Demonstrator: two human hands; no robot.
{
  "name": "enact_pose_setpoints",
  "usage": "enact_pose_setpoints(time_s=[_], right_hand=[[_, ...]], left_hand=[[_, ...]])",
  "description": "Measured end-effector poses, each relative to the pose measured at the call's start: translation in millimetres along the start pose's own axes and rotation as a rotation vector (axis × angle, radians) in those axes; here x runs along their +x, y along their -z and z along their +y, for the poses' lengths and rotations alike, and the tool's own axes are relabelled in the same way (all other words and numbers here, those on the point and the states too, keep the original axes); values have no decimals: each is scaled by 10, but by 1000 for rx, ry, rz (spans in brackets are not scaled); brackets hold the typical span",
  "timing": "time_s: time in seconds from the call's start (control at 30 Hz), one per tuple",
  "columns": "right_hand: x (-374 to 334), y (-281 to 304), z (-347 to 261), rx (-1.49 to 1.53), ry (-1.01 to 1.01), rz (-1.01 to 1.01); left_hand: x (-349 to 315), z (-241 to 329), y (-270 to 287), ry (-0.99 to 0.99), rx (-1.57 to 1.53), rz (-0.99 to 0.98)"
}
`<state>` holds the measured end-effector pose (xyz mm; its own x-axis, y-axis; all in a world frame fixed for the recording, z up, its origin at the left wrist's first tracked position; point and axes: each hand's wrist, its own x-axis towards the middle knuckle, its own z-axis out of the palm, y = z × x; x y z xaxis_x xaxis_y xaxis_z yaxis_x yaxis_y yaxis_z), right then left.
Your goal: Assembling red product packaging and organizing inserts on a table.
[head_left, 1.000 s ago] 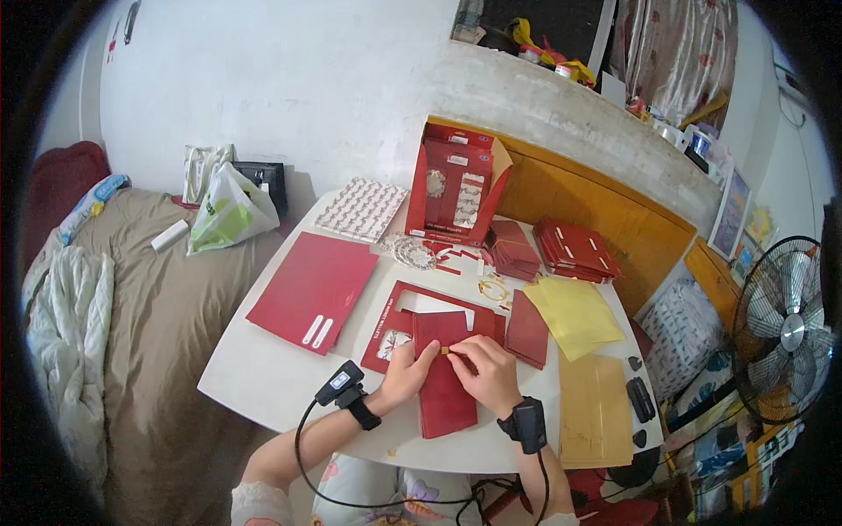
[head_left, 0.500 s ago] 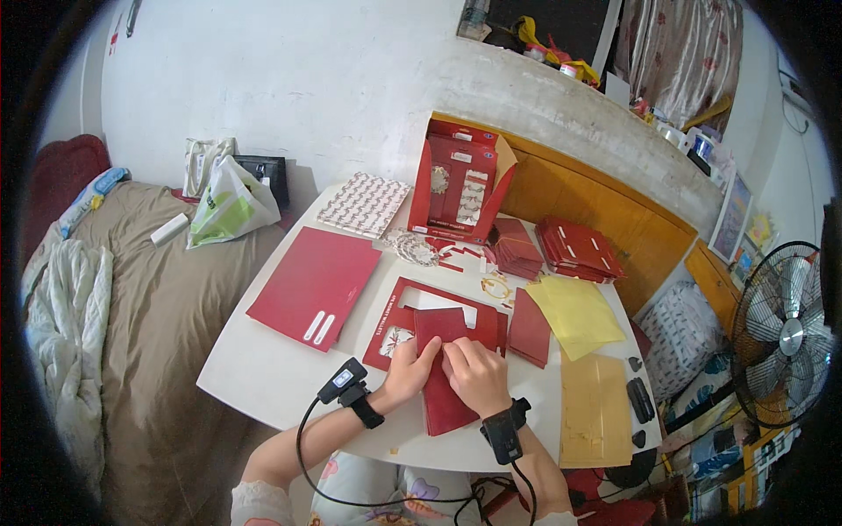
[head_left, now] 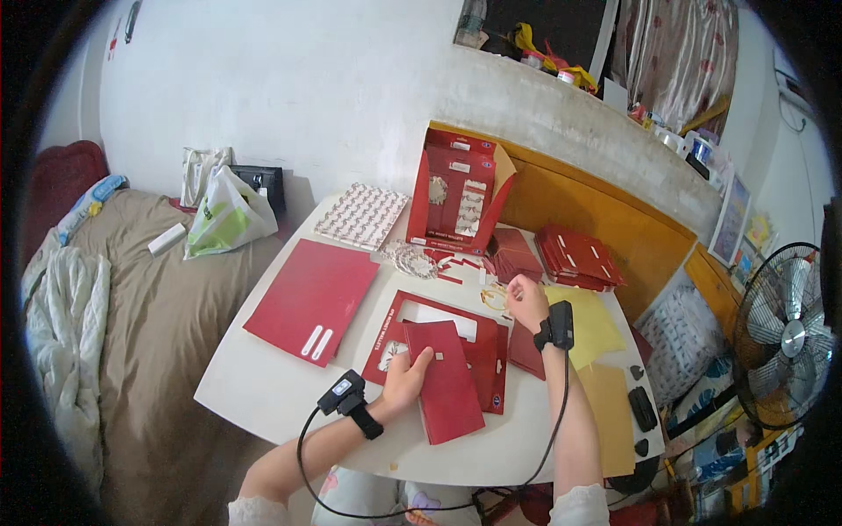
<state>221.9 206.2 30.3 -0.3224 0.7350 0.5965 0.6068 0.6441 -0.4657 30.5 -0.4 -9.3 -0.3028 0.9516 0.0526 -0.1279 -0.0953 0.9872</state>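
Any slackening of the left hand (head_left: pixel 405 381) pinching the red envelope bundle (head_left: pixel 453 393) risks slippage; beyond the bundle, the right hand (head_left: pixel 528 307) curls, contents indiscernible.

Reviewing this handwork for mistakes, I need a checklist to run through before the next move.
1. Left hand gripping the red bundle: ok.
2. Pale square visible on the bundle: ok.
3. Pale square stuck firmly: cannot tell.
4. Right hand clear of the bundle: ok.
5. Right hand empty: cannot tell.
6. Red windowed sheet uncovered: not ok, the bundle overlaps it.
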Motion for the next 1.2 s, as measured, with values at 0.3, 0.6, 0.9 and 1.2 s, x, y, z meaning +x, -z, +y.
enact_pose_setpoints(time_s=[0.3,0.6,0.9,1.2], right_hand=[[157,-292,760,-136,69,-132],[302,-261,700,-264,3,-236],[338,-272,661,-224,-110,-261],[372,-201,417,-287,-204,-416]], left_hand=[[53,-221,-25,-28,-115,0],[44,-136,25,39,-118,12],[7,-50,27,38,-146,-22],[35,-125,40,20,-156,-13]])
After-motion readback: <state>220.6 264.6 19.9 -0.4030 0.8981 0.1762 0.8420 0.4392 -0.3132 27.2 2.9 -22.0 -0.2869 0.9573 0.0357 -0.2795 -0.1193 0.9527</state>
